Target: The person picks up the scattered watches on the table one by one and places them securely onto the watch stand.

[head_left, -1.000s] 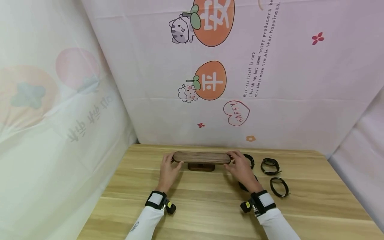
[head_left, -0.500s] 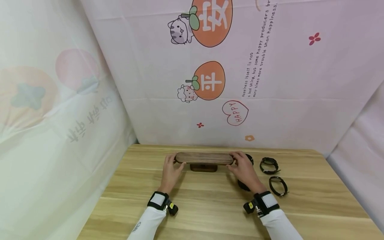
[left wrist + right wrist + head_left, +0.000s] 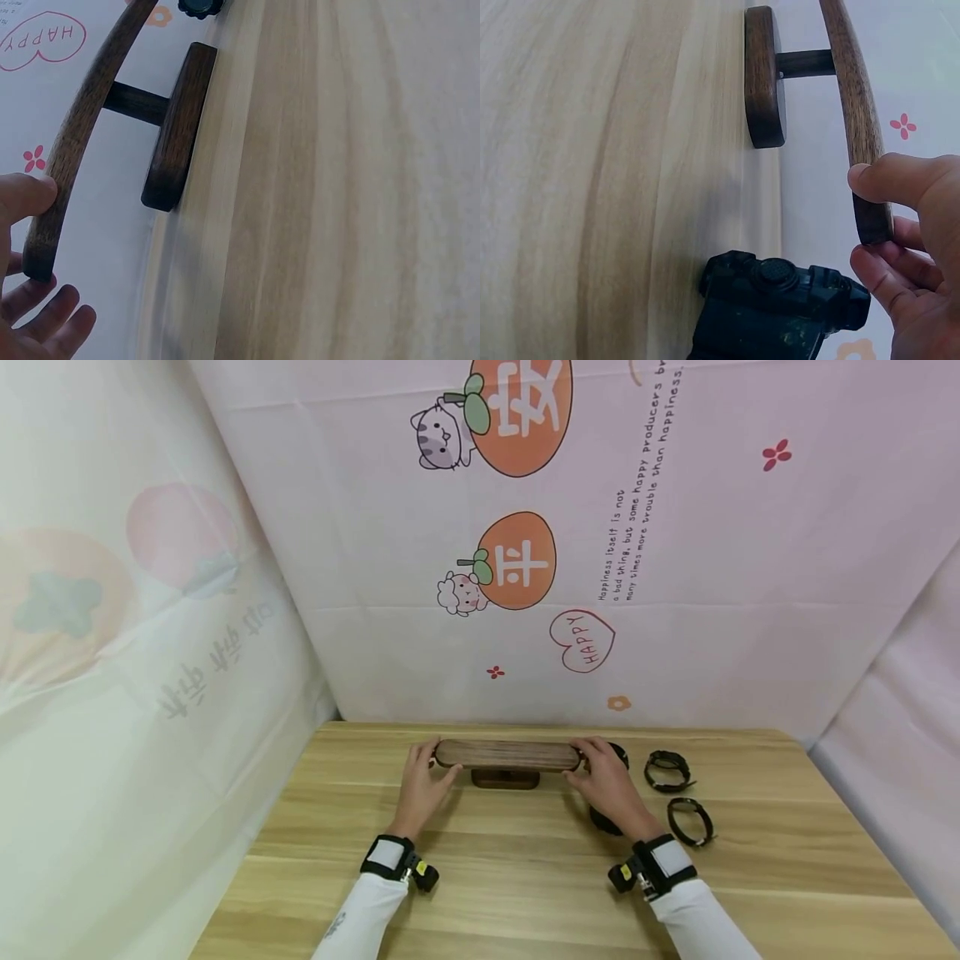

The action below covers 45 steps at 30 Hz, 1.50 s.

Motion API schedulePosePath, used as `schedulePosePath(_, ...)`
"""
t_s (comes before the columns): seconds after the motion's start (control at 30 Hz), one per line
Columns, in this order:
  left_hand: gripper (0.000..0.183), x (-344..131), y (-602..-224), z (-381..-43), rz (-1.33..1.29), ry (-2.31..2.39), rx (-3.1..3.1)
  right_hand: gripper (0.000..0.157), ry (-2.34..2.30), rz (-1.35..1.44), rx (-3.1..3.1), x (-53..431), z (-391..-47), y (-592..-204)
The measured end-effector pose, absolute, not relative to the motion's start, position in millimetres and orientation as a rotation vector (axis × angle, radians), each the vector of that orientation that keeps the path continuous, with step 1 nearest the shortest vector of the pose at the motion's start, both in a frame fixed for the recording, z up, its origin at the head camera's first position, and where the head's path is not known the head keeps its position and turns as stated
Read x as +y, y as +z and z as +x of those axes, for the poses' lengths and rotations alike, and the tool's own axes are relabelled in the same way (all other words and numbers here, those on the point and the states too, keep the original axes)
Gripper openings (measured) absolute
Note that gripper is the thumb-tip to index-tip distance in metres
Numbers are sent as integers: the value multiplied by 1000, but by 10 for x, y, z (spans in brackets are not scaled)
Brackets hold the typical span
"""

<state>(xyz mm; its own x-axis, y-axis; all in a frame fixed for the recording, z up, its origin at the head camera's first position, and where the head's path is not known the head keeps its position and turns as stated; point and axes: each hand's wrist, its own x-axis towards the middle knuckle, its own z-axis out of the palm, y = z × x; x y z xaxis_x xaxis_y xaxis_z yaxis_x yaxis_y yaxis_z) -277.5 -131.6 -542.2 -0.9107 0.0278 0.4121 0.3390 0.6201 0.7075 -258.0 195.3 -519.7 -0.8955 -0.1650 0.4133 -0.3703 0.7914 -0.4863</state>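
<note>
A dark wooden display stand, with a long rounded bar [image 3: 508, 755] on a short post above a small base [image 3: 506, 779], stands near the table's back edge. At the bar's left end, my left hand [image 3: 422, 787] grips it, thumb [image 3: 28, 196] on the near side and fingers around the tip. My right hand [image 3: 609, 785] holds the opposite end the same way, its thumb [image 3: 889, 178] pressed on the wood. Beside and partly behind the right hand lie black wristwatches; one chunky watch [image 3: 765, 300] shows close below that hand in the right wrist view.
Two more black watches, one farther back [image 3: 667, 771] and one nearer [image 3: 690, 822], lie looped on the wooden table [image 3: 510, 893] at right. A printed white cloth [image 3: 697, 668] hangs behind the table, and another cloth [image 3: 247, 760] runs along the left side.
Both hands and the stand have shifted slightly right toward the watches, mostly in the first half second. Both grips look the same, and the head view has turned a little.
</note>
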Motion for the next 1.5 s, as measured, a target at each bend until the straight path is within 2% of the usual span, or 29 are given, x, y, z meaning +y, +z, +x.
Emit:
schedulePosePath(0.43,66,-1363,-5401,-2789,-316,-1192,-2479,54,792,447,-2628,1972,-2593,-5206)
schedulePosePath(0.7,66,-1358,-5387,-2795,-305,-1171,-2508,59,816,540,-2615,2143,-2553,-5175)
schedulePosePath(1.03,66,-1368,-5386,-2807,-301,-1192,-2514,50,759,665,-2661,2371,-2387,-5073)
schedulePosePath(1.5,66,-1381,-5429,-2823,-344,-1174,-2505,66,585,741,-2774,2541,-2184,-5200)
